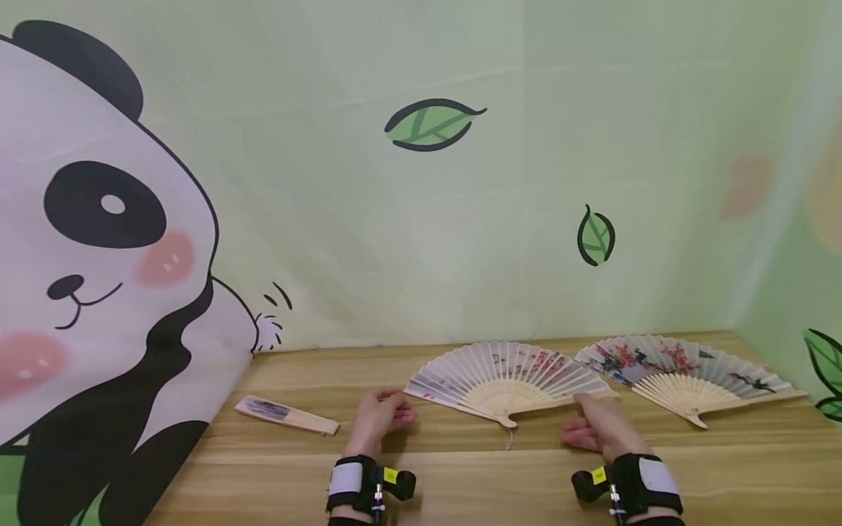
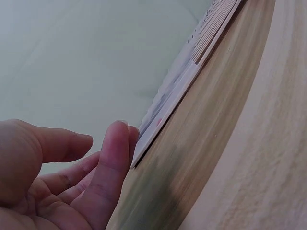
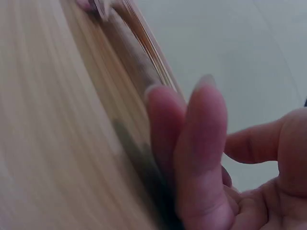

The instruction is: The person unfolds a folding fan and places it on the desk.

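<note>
A spread folding fan (image 1: 503, 376) with pale ribs and a pink blossom print lies on the table between both hands. My left hand (image 1: 380, 416) is by its left end, fingers loosely bent and thumb apart. In the left wrist view, the fingertips are right at the corner of the fan (image 2: 175, 98), nothing in their grasp. Over the fan's right end stick is my right hand (image 1: 601, 425), its fingers relaxed. In the right wrist view the fingers (image 3: 201, 143) hide that end of the fan (image 3: 139, 38). A small cord loop (image 1: 509, 440) trails from the pivot.
Another spread fan (image 1: 684, 369), with red blossoms and birds, lies at the right, close beside the first. A folded fan (image 1: 287, 415) rests left of my left hand on the wooden table (image 1: 263, 467). A panda-printed cloth backdrop (image 1: 329, 241) stands behind.
</note>
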`<state>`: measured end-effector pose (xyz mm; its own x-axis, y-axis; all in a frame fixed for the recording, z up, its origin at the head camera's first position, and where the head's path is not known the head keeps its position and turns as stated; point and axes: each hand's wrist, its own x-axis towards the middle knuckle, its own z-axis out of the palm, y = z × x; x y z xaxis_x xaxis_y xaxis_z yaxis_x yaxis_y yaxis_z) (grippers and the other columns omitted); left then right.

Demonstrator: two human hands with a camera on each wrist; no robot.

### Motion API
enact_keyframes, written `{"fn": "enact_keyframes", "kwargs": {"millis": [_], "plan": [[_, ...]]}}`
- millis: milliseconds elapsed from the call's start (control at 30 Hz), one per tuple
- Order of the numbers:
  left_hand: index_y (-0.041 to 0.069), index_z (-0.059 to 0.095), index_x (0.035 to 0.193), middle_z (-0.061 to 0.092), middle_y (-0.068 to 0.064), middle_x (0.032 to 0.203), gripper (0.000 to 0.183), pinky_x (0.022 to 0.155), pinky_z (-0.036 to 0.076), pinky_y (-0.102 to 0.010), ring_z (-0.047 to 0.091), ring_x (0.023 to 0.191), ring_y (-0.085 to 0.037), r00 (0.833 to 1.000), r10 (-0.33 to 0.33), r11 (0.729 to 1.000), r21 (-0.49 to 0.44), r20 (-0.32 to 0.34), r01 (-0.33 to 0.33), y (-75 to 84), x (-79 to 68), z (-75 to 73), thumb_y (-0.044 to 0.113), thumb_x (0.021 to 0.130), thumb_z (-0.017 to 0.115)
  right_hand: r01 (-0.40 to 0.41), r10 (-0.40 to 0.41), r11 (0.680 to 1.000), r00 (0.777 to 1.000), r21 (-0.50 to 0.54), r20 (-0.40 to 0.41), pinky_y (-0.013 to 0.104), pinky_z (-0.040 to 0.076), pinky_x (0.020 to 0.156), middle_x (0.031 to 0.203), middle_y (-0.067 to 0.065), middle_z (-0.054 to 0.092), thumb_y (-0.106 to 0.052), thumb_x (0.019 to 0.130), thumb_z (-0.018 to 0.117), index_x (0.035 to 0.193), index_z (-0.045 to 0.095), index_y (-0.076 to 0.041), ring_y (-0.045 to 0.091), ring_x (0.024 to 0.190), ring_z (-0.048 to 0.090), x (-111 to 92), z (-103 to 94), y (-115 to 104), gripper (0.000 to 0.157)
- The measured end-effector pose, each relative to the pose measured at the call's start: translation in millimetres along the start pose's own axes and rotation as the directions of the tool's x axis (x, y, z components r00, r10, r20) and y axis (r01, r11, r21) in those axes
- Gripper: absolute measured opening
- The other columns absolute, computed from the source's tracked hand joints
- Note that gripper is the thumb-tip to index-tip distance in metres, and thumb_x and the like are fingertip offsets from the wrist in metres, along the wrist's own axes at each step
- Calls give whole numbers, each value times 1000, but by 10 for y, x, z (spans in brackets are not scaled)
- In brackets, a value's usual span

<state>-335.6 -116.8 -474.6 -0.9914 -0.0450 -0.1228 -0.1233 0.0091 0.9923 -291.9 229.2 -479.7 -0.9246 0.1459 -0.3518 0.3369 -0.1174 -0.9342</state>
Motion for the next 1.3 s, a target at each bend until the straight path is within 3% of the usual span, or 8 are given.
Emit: {"fn": "enact_keyframes", "kwargs": {"millis": [133, 200, 333, 400, 700, 1033, 1200, 1300], "plan": [[-15, 49, 126, 65, -21, 94, 32, 67, 59, -29, 67, 72, -18, 1000, 0, 1000, 25, -28, 0, 38, -15, -41, 3, 99, 51, 8, -8, 997, 1000, -78, -1, 33, 59, 55, 72, 17, 62, -21, 103, 39, 112, 38, 14, 23, 56, 66, -35, -73, -103, 36], [-14, 49, 127, 65, -20, 95, 34, 68, 59, -29, 67, 74, -19, 999, -4, 999, 42, -33, 5, 53, -18, -50, 5, 99, 52, 19, -19, 996, 1000, -92, -2, 33, 59, 54, 70, 16, 61, -21, 104, 38, 111, 36, 11, 23, 54, 66, -59, -85, -155, 33], [-13, 50, 128, 64, -22, 99, 34, 70, 59, -30, 68, 77, -21, 1000, -3, 999, 49, -21, 4, 77, -27, -50, 6, 100, 52, 71, -69, 986, 997, -151, 22, 34, 59, 54, 69, 14, 60, -22, 105, 37, 132, 27, 15, 23, 54, 65, -121, -59, -238, 47], [-12, 51, 127, 64, -23, 99, 33, 70, 59, -30, 68, 78, -22, 1000, -3, 999, 46, -23, 4, 83, -33, -54, 7, 100, 52, 101, -96, 975, 995, -200, 32, 35, 59, 54, 70, 14, 60, -22, 105, 37, 132, 29, 15, 23, 55, 65, -141, -11, -269, 47], [-12, 49, 126, 63, -26, 102, 33, 75, 59, -35, 68, 86, -30, 999, 32, 999, 37, -44, -31, 110, -78, -203, 10, 102, 50, 221, -205, 890, 975, -400, 83, 37, 58, 52, 76, 16, 60, -20, 104, 39, 111, 46, 9, 23, 54, 64, -228, 437, -350, 31], [-11, 49, 125, 63, -22, 96, 33, 73, 59, -38, 68, 76, -25, 994, 70, 997, 23, -83, -69, 199, -123, -383, 11, 102, 49, 305, -280, 828, 952, -471, 124, 36, 56, 47, 71, 15, 60, -18, 102, 46, 92, 50, 0, 21, 49, 61, -390, 819, -430, 21], [-11, 50, 124, 64, -18, 90, 32, 72, 59, -38, 69, 74, -24, 990, 85, 996, 43, -109, -80, 255, -119, -398, 12, 102, 51, 378, -350, 768, 924, -517, 155, 36, 54, 45, 68, 15, 60, -17, 100, 49, 88, 52, -2, 20, 44, 58, -411, 1008, -432, 20], [-11, 51, 123, 64, -21, 93, 31, 72, 59, -36, 69, 76, -26, 989, 91, 995, 60, -116, -85, 274, -130, -395, 12, 101, 51, 432, -395, 694, 897, -577, 198, 34, 51, 43, 65, 11, 59, -17, 98, 50, 87, 54, -5, 23, 44, 58, -423, 1162, -441, 17]]}}
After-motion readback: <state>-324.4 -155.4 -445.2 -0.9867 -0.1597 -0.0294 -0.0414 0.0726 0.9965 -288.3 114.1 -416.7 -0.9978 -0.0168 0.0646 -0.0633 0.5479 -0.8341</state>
